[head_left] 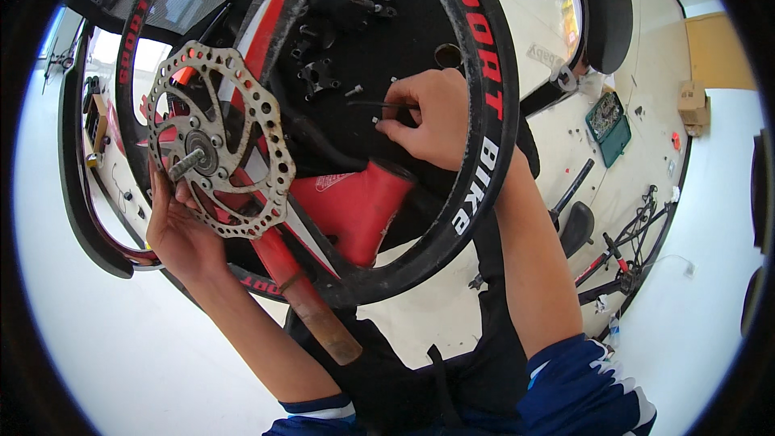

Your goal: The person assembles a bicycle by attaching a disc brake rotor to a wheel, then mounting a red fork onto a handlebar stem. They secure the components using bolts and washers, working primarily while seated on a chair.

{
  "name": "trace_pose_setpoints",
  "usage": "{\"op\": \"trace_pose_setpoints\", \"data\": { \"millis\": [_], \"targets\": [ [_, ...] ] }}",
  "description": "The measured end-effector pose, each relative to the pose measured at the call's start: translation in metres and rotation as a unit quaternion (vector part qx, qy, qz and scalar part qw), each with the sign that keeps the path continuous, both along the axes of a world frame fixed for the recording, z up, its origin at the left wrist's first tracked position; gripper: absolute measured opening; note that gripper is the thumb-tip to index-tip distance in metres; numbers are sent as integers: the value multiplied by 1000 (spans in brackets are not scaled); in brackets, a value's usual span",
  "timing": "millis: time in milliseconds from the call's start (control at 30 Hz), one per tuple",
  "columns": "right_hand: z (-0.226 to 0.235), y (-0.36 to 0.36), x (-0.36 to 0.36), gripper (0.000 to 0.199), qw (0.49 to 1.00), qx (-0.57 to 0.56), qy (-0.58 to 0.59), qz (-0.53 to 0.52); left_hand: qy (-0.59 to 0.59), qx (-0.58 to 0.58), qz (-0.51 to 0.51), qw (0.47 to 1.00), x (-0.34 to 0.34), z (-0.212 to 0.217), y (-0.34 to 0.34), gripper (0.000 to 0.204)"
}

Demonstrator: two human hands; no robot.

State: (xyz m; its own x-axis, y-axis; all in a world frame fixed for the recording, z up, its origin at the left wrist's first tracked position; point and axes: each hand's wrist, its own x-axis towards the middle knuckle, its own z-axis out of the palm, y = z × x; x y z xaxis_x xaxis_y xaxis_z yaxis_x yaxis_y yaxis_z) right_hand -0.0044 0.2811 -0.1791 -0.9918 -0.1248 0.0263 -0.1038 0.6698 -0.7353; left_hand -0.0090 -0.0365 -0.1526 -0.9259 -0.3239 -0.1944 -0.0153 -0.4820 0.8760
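A black bicycle wheel [502, 117] with broad red-and-white spokes fills the middle of the view. A worn metal brake disc [278, 145] is mounted on its hub, and a threaded axle [187, 164] sticks out of the centre. My left hand [190, 234] holds the wheel at the disc's lower left edge, some fingers hidden behind it. Reaching in beneath the rim, my right hand [432, 117] pinches a thin black hex key [367, 103]. Close to its fingertips a small bolt [353, 91] lies on a black surface. Below is a red bicycle frame [347, 206] with an open tube end.
Black metal clamp parts [317, 78] and several small nuts lie on the black surface. An open green case [608, 125] rests on the floor at right, near a dark bicycle frame [634, 250] and cardboard boxes [693, 105]. A black chair armrest [605, 8] curves at upper right.
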Motion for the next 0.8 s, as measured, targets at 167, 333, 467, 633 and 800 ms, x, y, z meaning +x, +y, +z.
{"op": "trace_pose_setpoints", "data": {
  "millis": [167, 333, 467, 633, 800],
  "targets": [
    [6, 0, 1, 20, 999, 2, -52, -9, 19, 12, -29, 999, 2, -4, -7, 38],
    [-4, 14, -1, 24, 997, -17, -15, -74, 24, 16, -58, 998, 0, -5, -9, 38],
    [5, 22, -2, 32, 991, -48, -59, -107, 20, 46, -46, 998, 0, -10, -15, 37],
    [-11, 7, -1, 44, 993, 32, 91, -65, 7, 44, -43, 998, -3, -7, -12, 36],
    [-4, -12, -1, 29, 991, 120, 44, -35, -4, 52, -30, 998, -3, -2, -1, 36]
  ]
}}
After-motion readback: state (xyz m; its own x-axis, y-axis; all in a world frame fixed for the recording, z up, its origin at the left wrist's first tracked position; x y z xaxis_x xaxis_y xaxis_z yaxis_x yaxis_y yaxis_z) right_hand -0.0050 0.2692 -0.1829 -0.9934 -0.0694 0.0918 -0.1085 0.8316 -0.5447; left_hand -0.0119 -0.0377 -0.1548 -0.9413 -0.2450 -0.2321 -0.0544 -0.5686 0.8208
